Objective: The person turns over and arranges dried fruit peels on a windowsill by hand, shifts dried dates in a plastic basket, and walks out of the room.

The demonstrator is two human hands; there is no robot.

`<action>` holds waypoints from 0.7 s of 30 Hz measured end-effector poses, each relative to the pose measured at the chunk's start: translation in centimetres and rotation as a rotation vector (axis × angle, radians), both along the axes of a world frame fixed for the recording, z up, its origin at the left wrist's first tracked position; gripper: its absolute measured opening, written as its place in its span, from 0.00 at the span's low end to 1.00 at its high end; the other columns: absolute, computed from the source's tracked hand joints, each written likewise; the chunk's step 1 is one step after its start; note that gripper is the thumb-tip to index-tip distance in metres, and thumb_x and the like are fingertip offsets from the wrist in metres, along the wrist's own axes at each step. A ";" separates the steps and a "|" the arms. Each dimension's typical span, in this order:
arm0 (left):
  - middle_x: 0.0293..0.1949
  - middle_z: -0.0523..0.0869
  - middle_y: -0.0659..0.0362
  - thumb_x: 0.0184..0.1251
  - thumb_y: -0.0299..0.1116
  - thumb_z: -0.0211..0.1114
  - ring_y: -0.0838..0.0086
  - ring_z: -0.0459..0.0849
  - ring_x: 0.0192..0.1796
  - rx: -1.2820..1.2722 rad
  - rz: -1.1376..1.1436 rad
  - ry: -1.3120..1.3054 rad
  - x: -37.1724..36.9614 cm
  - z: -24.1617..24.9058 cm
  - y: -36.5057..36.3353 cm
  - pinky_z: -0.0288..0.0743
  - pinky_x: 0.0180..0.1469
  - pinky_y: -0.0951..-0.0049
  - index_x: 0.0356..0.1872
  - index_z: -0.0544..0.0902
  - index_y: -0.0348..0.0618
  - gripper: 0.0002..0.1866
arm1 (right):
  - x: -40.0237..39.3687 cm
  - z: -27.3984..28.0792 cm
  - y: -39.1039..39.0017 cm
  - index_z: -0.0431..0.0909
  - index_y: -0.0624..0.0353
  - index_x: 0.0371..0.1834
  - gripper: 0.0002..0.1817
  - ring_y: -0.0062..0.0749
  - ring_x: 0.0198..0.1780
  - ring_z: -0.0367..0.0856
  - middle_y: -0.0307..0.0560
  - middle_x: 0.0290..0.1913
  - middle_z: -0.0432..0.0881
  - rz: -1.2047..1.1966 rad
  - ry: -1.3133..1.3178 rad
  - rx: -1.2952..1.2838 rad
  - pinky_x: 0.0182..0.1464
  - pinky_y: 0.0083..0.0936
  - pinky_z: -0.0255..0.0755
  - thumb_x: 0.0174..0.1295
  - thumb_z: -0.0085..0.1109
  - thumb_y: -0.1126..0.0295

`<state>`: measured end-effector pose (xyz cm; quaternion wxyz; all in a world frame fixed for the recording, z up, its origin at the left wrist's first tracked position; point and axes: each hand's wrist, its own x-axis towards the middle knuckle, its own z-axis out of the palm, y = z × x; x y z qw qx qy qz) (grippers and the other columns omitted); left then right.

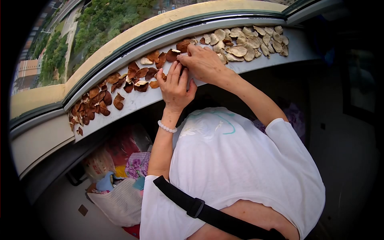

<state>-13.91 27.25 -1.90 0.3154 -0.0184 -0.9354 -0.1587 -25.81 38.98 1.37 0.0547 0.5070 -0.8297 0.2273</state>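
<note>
Curled brown dried pieces (142,73), perhaps peel or mushroom slices, lie along a white window sill (132,100); a few show a pale side. My left hand (176,86), a beaded bracelet (167,127) on its wrist, rests palm down over the brown pieces with its fingers stretched out. Its fingertips touch or nearly touch the pieces under them. Just to its right, my right hand (206,64) is bent over the sill, thumb and fingers drawn together; what lies between them is hidden. Beyond the right hand, pale flat dried slices (248,44) are spread close together.
The window frame (168,34) curves along the sill's far side, with trees (108,28) and buildings far below outside. A denser heap of brown pieces (94,105) covers the sill's left end. Bags and folded cloth (120,200) stand below at the left.
</note>
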 end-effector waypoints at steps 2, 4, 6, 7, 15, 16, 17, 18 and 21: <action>0.57 0.85 0.51 0.53 0.32 0.70 0.62 0.82 0.64 0.013 0.009 -0.004 0.1 0.0 0.0 0.57 0.71 0.47 0.47 0.85 0.39 0.18 | -0.3 0.1 0.0 0.83 0.56 0.40 0.11 0.45 0.46 0.83 0.51 0.38 0.81 -0.001 -0.040 0.032 0.45 0.41 0.75 0.52 0.64 0.71; 0.57 0.85 0.51 0.54 0.31 0.70 0.61 0.82 0.63 0.021 0.016 0.019 0.0 -0.2 0.0 0.59 0.70 0.47 0.46 0.85 0.38 0.17 | -0.7 -0.1 0.2 0.82 0.56 0.42 0.11 0.46 0.45 0.82 0.51 0.39 0.81 0.005 -0.056 0.039 0.45 0.41 0.76 0.54 0.64 0.70; 0.57 0.85 0.50 0.54 0.30 0.70 0.61 0.82 0.63 0.011 0.024 0.020 0.0 -0.3 0.0 0.59 0.69 0.47 0.46 0.85 0.38 0.16 | -0.7 -0.2 0.3 0.81 0.56 0.44 0.12 0.47 0.44 0.81 0.50 0.39 0.81 0.009 -0.073 0.046 0.44 0.41 0.76 0.56 0.64 0.69; 0.57 0.84 0.50 0.54 0.30 0.70 0.61 0.82 0.63 -0.001 0.031 0.020 0.0 -0.4 0.0 0.60 0.69 0.48 0.45 0.85 0.38 0.16 | -0.7 -0.2 0.2 0.80 0.57 0.44 0.13 0.48 0.43 0.81 0.50 0.38 0.81 -0.028 -0.070 0.017 0.43 0.41 0.76 0.56 0.64 0.70; 0.54 0.84 0.49 0.53 0.30 0.69 0.60 0.82 0.62 0.004 0.024 0.037 -0.1 -0.6 0.0 0.61 0.67 0.47 0.43 0.83 0.37 0.15 | -1.2 0.1 0.6 0.75 0.61 0.44 0.12 0.51 0.34 0.84 0.55 0.30 0.84 -0.238 -0.100 -0.128 0.37 0.43 0.78 0.56 0.59 0.75; 0.53 0.83 0.49 0.52 0.31 0.68 0.60 0.83 0.61 -0.001 0.020 0.052 -0.1 -0.7 -0.1 0.61 0.67 0.45 0.42 0.83 0.36 0.16 | -1.2 0.6 0.7 0.76 0.61 0.48 0.14 0.52 0.36 0.84 0.56 0.31 0.84 -0.275 -0.141 -0.092 0.39 0.44 0.78 0.57 0.58 0.76; 0.53 0.83 0.49 0.52 0.31 0.68 0.60 0.83 0.61 -0.001 0.019 0.051 -0.1 -0.7 -0.1 0.61 0.67 0.45 0.42 0.83 0.36 0.16 | -1.2 0.9 0.6 0.77 0.62 0.51 0.16 0.53 0.38 0.84 0.57 0.33 0.84 -0.311 -0.182 -0.056 0.41 0.45 0.77 0.58 0.56 0.78; 0.53 0.83 0.49 0.52 0.31 0.68 0.60 0.83 0.61 0.001 0.017 0.053 -0.1 -0.7 -0.1 0.62 0.67 0.45 0.42 0.82 0.36 0.15 | -1.3 0.6 0.6 0.77 0.62 0.51 0.16 0.53 0.38 0.84 0.57 0.33 0.84 -0.311 -0.183 -0.056 0.41 0.45 0.77 0.58 0.56 0.78; 0.52 0.82 0.49 0.52 0.31 0.68 0.60 0.82 0.61 0.007 0.016 0.054 -0.1 -0.8 -0.1 0.62 0.66 0.45 0.42 0.82 0.37 0.15 | -1.7 -0.2 0.5 0.79 0.62 0.49 0.14 0.51 0.39 0.84 0.55 0.32 0.84 -0.265 -0.056 -0.080 0.43 0.44 0.76 0.59 0.57 0.78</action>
